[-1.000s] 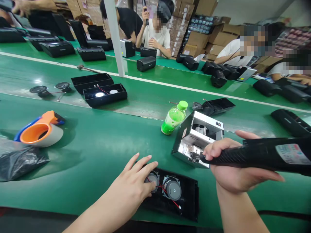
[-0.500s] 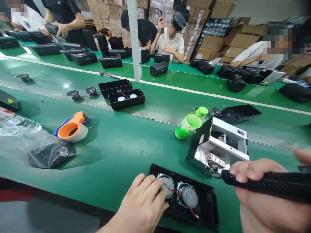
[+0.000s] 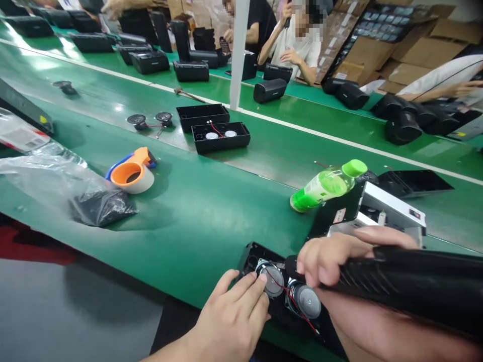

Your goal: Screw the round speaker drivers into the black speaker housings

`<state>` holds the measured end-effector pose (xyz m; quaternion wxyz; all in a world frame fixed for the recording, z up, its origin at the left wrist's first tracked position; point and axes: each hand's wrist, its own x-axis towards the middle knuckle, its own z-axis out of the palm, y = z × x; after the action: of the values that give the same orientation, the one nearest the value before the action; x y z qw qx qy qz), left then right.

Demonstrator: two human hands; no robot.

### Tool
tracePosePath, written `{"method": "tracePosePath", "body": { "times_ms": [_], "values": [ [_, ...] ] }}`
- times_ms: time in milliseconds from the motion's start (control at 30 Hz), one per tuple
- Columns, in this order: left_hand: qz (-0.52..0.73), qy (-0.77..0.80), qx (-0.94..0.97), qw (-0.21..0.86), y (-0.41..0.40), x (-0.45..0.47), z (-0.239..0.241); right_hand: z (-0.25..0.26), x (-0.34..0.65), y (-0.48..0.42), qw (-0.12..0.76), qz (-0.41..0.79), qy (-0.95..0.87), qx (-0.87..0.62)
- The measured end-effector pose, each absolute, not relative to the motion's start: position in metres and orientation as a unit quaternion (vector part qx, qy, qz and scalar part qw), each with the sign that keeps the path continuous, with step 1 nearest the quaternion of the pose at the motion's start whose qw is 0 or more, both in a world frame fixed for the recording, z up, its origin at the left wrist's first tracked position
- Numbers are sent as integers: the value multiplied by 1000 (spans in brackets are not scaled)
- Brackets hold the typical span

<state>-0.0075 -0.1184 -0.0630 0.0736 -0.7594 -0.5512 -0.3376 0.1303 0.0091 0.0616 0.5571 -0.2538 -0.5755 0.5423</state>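
Note:
My left hand (image 3: 236, 314) lies with outstretched fingers over the near-left part of a black speaker housing (image 3: 256, 250). Its fingertips touch the rim of one round silver speaker (image 3: 274, 281). A second speaker (image 3: 307, 301) sits beside it, and a red and black wire (image 3: 290, 294) runs across both, ending in a small white plug. In my right hand (image 3: 335, 256) is a black electric screwdriver (image 3: 411, 281), wrapped by the fingers. The driver's nose points left at the upper edge between the speakers; its tip is hard to make out.
Behind my right hand stands a silver and black screw feeder box (image 3: 394, 201), with a green-capped bottle (image 3: 324, 186) leaning by it. To the left are a tape dispenser (image 3: 132, 173) and a plastic bag (image 3: 98, 203). Farther back, an open housing (image 3: 221, 141) and co-workers appear.
My right hand has brought the screwdriver left, from beside the feeder box to over the speaker housing. The left hand stays on the housing. The view has shifted, moving the background right and up.

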Motion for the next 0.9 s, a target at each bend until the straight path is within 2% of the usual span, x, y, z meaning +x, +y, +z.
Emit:
{"method": "tracePosePath", "body": {
  "times_ms": [200, 900],
  "values": [
    [-345, -547, -758, 82, -118, -7, -65, 41, 118, 21, 532, 588, -573, -206],
    [-371, -549, -745, 69, -116, -7, -66, 27, 115, 15, 502, 585, -599, -216]
  ]
}}
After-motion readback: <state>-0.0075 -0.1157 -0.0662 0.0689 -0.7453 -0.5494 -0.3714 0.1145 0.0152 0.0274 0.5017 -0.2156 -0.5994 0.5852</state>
